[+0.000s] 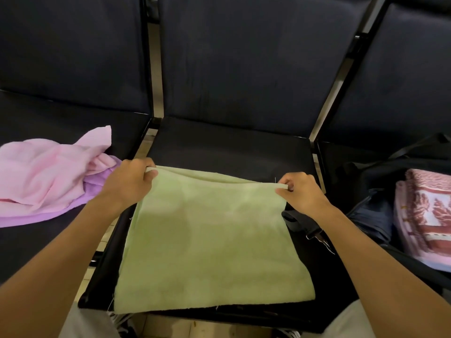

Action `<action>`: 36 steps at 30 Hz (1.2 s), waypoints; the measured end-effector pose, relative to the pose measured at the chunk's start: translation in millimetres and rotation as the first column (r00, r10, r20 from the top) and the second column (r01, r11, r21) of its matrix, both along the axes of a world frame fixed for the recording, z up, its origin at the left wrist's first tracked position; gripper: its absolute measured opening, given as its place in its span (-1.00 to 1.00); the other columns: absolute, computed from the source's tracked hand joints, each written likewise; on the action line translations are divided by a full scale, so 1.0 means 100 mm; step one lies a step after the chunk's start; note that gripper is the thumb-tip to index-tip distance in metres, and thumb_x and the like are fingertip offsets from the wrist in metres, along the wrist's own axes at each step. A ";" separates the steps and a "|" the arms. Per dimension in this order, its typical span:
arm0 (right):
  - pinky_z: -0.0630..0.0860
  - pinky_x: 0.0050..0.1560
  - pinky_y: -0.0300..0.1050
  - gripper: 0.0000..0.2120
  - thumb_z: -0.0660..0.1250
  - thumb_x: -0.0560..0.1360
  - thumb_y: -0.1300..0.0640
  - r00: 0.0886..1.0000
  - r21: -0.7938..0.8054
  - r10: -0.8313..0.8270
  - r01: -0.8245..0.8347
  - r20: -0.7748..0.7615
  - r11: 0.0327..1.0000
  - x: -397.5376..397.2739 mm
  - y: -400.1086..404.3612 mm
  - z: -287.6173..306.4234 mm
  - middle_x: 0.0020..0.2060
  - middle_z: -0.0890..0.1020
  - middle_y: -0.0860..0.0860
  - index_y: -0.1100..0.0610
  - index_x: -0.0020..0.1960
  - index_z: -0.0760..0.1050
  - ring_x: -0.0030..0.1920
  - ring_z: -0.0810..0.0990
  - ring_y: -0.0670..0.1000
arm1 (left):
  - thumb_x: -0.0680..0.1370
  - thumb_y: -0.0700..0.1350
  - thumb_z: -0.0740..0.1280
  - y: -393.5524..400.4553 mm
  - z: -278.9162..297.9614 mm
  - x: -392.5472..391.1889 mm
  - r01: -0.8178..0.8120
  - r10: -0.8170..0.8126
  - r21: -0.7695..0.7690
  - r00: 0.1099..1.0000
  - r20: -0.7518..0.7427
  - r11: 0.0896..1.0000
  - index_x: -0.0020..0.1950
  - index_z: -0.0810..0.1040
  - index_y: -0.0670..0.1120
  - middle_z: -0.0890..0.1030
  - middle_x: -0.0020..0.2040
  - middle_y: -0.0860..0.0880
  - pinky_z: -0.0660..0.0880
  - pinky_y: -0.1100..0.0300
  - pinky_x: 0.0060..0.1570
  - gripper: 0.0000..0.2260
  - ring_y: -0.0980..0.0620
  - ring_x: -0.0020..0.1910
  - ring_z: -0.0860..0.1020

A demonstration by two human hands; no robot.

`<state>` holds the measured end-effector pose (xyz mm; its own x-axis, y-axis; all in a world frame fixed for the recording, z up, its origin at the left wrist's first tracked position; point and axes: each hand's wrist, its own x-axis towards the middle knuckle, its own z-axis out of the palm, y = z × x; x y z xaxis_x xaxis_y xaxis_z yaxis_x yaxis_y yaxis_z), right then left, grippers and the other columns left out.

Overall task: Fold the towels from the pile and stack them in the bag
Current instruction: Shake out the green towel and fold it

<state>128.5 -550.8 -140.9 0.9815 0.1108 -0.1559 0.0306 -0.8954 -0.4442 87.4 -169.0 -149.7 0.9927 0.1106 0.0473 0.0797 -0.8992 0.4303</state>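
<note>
— What's over on your left?

— The pile (46,176): a crumpled pink towel (41,172) lying on top of a lilac one (48,215), on the dark seat of the left chair (29,245).

— And your hands?

— My left hand (127,184) pinches the far left corner of the pale green towel (207,240), thumb on top and fingers curled under the edge. My right hand (301,193) pinches the far right corner the same way. Between them that far edge is lifted a little off the seat and looks doubled over.

— Where does the green towel lie?

— Spread flat across the seat of the middle chair (227,147) in front of me, its near edge reaching almost to the front of the seat. A black strap with a metal clip (317,236) pokes out just beside its right edge, under my right forearm.

— And on the right?

— The dark bag (371,215) sits open on the right chair. Inside it there is a folded towel with a reddish-brown and white pattern (424,215).
</note>
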 end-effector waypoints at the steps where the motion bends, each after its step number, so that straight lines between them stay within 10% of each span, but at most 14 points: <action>1: 0.63 -0.09 0.03 -0.98 0.41 0.52 0.17 1.000 -0.025 -0.001 0.001 0.003 1.000 0.01 0.00 -0.02 -0.26 0.64 0.06 0.10 -0.08 0.61 -0.17 0.64 0.06 | 0.60 -0.13 0.29 0.02 -0.01 0.04 -0.006 0.006 0.006 1.000 0.004 1.000 -0.03 0.56 -0.14 0.57 -0.25 -0.07 0.40 0.09 -0.22 -0.90 -0.11 -0.22 0.55; 18: 0.54 0.11 -0.02 -0.91 0.43 0.48 0.21 0.996 -0.143 0.089 -0.087 0.007 0.986 0.13 0.12 -0.33 0.05 0.56 0.05 0.20 -0.19 0.62 0.08 0.55 0.05 | 0.55 -0.13 0.35 0.05 -0.08 0.27 0.024 -0.014 0.066 0.989 -0.148 0.998 -0.10 0.52 -0.05 0.54 -0.01 -0.07 0.52 -0.02 -0.03 -0.95 -0.06 -0.05 0.53; 25: 0.41 -0.27 -0.30 -0.91 0.41 0.43 0.28 0.999 -0.084 0.028 -0.031 -0.036 0.996 0.11 0.16 -0.28 -0.11 0.51 0.01 0.19 -0.25 0.57 -0.16 0.54 0.02 | 0.53 -0.15 0.38 0.01 -0.08 0.28 0.022 -0.011 0.048 0.978 -0.208 0.999 -0.11 0.52 -0.05 0.52 0.00 -0.03 0.47 0.09 -0.05 -0.94 -0.03 -0.01 0.50; 30: 0.58 -0.23 0.10 -0.86 0.40 0.34 0.23 0.997 0.022 -0.034 0.036 -0.072 0.999 0.08 0.22 -0.18 -0.22 0.64 0.09 0.19 -0.31 0.43 -0.20 0.60 0.17 | 0.48 -0.18 0.40 -0.02 -0.02 0.26 -0.006 0.006 0.003 0.961 -0.276 1.000 -0.24 0.49 -0.08 0.54 -0.15 -0.08 0.40 0.15 -0.26 -0.86 -0.05 -0.17 0.52; 36: 0.53 -0.31 0.07 -0.82 0.39 0.34 0.15 0.986 0.016 -0.023 0.025 -0.165 1.000 0.06 0.24 -0.15 -0.23 0.63 0.12 0.15 -0.31 0.39 -0.27 0.56 0.15 | 0.48 -0.21 0.42 -0.06 0.02 0.27 -0.024 0.014 -0.037 0.967 -0.255 0.999 -0.25 0.56 -0.14 0.55 -0.22 -0.05 0.42 0.19 -0.28 -0.89 0.00 -0.19 0.52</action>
